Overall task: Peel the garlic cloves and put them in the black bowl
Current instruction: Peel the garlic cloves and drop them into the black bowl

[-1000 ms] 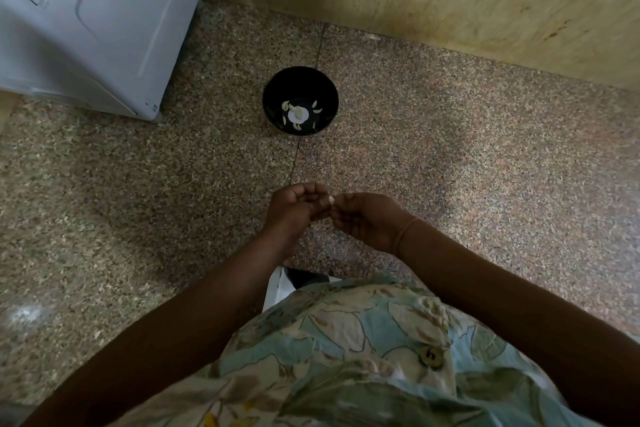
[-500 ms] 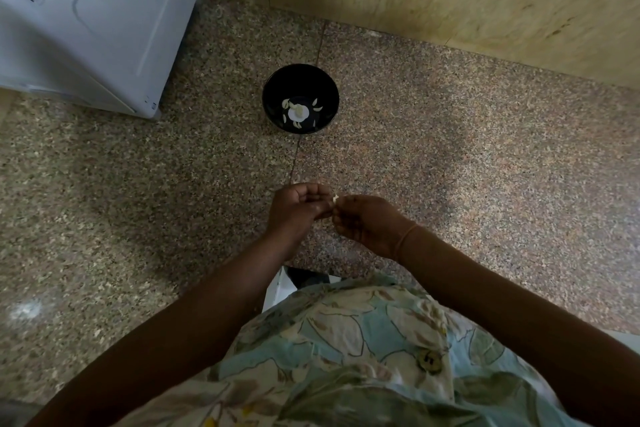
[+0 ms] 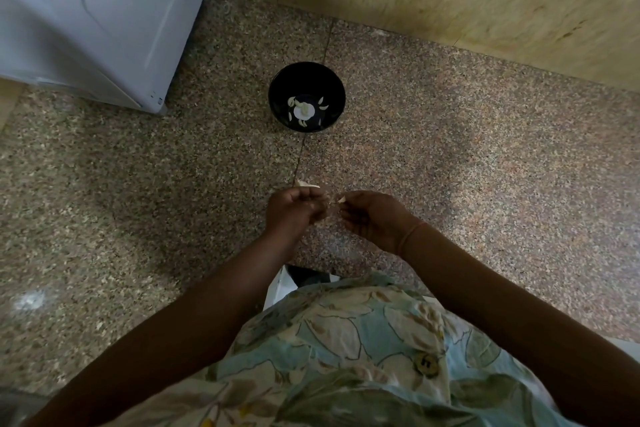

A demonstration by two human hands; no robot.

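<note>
The black bowl (image 3: 307, 76) stands on the speckled stone floor ahead of me, with several pale peeled garlic cloves (image 3: 304, 111) at its bottom. Nearer to me, my left hand (image 3: 294, 210) curls round a garlic clove (image 3: 306, 184) whose pale tip pokes out past its fingers. My right hand (image 3: 372, 218) pinches a small pale piece of garlic skin (image 3: 341, 199) between its fingertips. A narrow gap separates the two hands. Most of the clove is hidden inside the left fist.
A white appliance (image 3: 104, 17) stands at the back left. A tan stone wall (image 3: 450, 3) runs along the back. A white and black object (image 3: 294, 279) shows partly under my patterned garment (image 3: 346, 357).
My hands have drawn slightly apart. The right hand has pulled a bit of skin away from the clove, and the clove's tip now sticks out above the left hand.
</note>
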